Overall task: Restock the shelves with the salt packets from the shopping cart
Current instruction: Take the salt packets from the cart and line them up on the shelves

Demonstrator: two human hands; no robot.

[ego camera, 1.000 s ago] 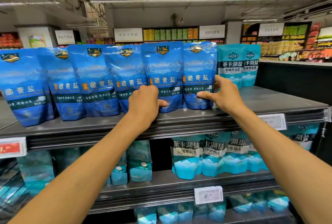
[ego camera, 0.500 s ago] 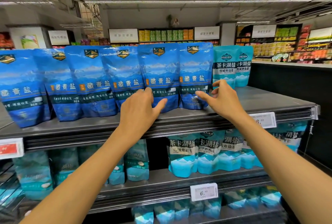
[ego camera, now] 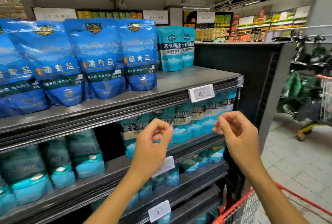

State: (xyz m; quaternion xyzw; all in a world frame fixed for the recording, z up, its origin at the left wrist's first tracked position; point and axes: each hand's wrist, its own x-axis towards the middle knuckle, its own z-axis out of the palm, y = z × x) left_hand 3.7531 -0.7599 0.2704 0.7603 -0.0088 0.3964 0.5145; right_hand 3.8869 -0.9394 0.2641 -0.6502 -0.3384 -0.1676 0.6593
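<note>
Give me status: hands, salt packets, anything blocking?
Left hand and right hand empty, loosely curled. Blue salt packets upright on top shelf. Cart lower right, nothing blocking.

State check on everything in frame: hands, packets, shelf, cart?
left hand: loosely curled, holding nothing
right hand: loosely curled, holding nothing
blue salt packets: upright in a row on the top shelf
teal salt packets: upright, right of the blue row
top shelf: bare at its right end
shopping cart: only a red rim shows
</note>
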